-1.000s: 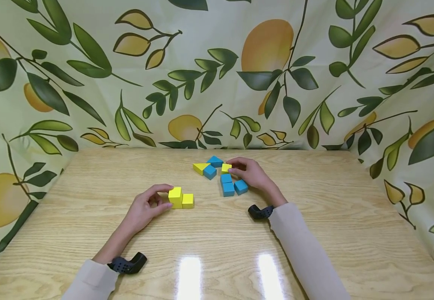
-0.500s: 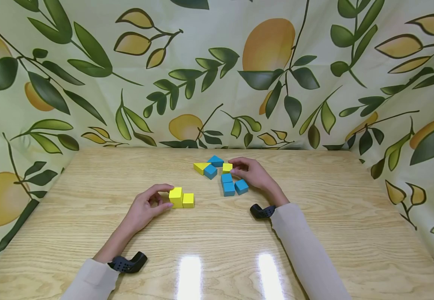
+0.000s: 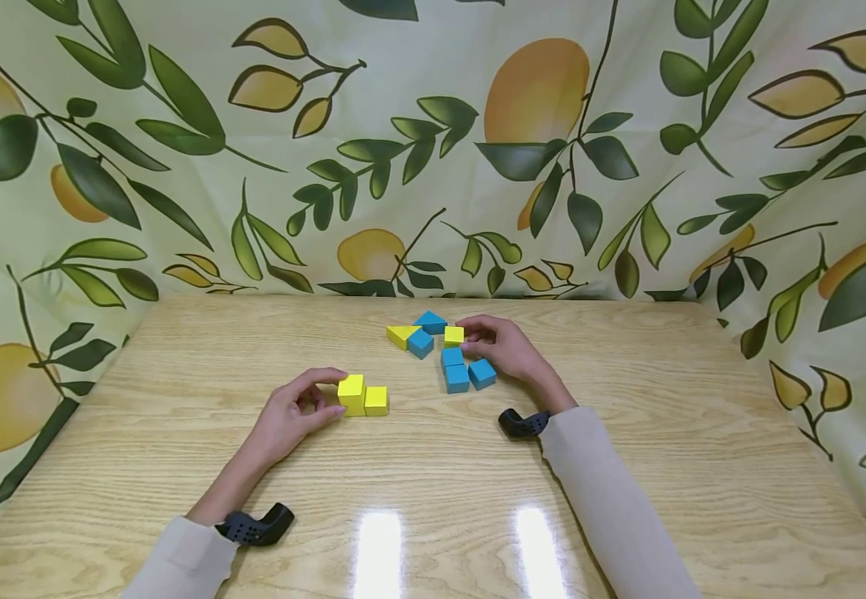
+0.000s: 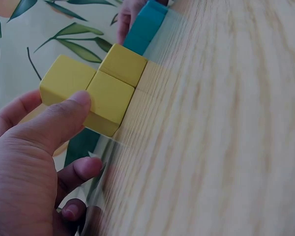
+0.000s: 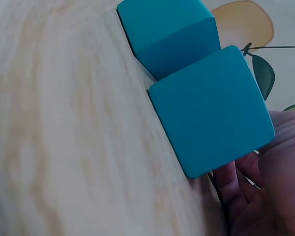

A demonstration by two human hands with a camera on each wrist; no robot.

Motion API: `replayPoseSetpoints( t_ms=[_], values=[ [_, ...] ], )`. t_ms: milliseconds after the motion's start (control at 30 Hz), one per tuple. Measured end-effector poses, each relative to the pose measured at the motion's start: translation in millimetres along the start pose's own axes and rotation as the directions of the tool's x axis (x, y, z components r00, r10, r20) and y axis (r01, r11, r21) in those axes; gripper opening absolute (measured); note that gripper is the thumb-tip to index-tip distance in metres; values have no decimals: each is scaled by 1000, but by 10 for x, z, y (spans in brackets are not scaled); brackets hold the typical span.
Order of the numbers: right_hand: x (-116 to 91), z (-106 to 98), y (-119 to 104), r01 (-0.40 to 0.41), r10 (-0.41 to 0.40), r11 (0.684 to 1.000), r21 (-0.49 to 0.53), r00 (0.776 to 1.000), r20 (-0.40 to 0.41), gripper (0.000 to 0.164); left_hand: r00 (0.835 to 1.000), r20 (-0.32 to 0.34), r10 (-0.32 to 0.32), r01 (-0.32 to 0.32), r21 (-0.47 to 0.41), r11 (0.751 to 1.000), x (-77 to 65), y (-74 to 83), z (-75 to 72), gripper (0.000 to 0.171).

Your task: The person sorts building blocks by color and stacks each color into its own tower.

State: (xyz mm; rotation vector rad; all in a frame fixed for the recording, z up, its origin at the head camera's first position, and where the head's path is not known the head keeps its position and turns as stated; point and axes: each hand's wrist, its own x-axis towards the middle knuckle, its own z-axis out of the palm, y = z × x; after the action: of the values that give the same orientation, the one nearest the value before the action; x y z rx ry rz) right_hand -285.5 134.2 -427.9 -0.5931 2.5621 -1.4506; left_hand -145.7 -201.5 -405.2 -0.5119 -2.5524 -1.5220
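Observation:
On the left of the blocks, my left hand [image 3: 292, 413] pinches a stack of two yellow cubes between thumb and forefinger, gripping the upper yellow cube [image 4: 69, 78]. Its thumb lies across the seam with the lower yellow cube [image 4: 110, 101] in the left wrist view. A third yellow cube [image 3: 376, 401] stands against the stack's right side. Farther back, my right hand [image 3: 503, 345] holds a small yellow cube [image 3: 453, 336] at its right edge with thumb and forefinger. Two blue cubes [image 3: 455, 378] sit just in front of it; in the right wrist view, blue cubes [image 5: 211, 113] hide that yellow one.
A separate blue cube [image 3: 482, 373] lies beneath the right wrist. Behind the middle are a yellow triangular block [image 3: 401, 335], a blue cube [image 3: 421, 343] and a blue triangular block [image 3: 430, 322]. A fruit-patterned cloth [image 3: 403, 191] rises at the wooden table's [image 3: 433, 482] back edge.
My right thumb tip has slid slightly to the right at the small yellow cube. The left hand and the other blocks look the same.

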Motion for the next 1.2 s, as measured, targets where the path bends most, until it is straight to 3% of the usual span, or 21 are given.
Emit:
replayPoseSetpoints(
  t_ms=[467,833,1100,1200],
  values=[
    [-20,-13,-8,26,-26,1000,-4,999,-34,33,1000,-6,0,0,12,1000,-3,-1,10,40],
    [-22,-18,-194,47,-45,999,22,995,-93,35,1000,-10,6,-6,18,1000,-17,2,-8,41],
    [-80,7,-509,108,-106,994,8,990,-94,35,999,-15,31,-31,-2,1000,27,-361,8,44],
    [-116,63,-604,131,-130,991,9,988,-82,34,999,-11,35,-35,-3,999,23,-368,16,43]
  ],
)
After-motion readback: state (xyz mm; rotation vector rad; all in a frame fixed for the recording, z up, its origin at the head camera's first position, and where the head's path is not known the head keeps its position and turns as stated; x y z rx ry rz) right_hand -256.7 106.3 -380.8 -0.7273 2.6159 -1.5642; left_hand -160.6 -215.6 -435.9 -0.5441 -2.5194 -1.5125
